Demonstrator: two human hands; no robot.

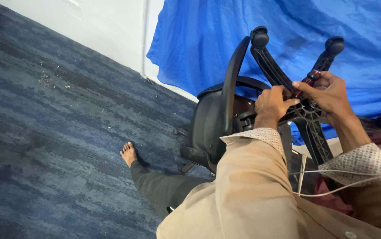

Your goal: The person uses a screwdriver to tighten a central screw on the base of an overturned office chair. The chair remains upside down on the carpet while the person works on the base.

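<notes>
- Office chair (212, 124): black, tipped on its side on the blue-grey carpet (44, 132), seat and armrest toward the wall, underside turned to me.
- Star base (307, 113): black plastic spokes fan out from the hub; two castors (259, 37) stand up at the spoke ends, clear of the floor.
- My left hand (270, 106): grip clenched around the hub area of the base, fingers curled over a spoke root, steadying it.
- My right hand (330, 95): grip closed on a small tool with a dark red handle (305, 84), held at the hub; its working tip is hidden behind my fingers, so I cannot tell what kind it is.
- My bare foot (129, 152): resting on the carpet just beside the seat back, leg in a dark trouser.
- Blue tarpaulin (288, 40): hangs behind the chair, draped against the white wall (111, 26).
- White cable (336, 177): runs across my lap, near my right cuff.
- Risks, as I judge them: the tool could slip off the hub and strike my left fingers, since they sit right beside it; the chair rests on a curved edge and could roll toward my foot if I lean hard; the cable could snag my sleeve.
</notes>
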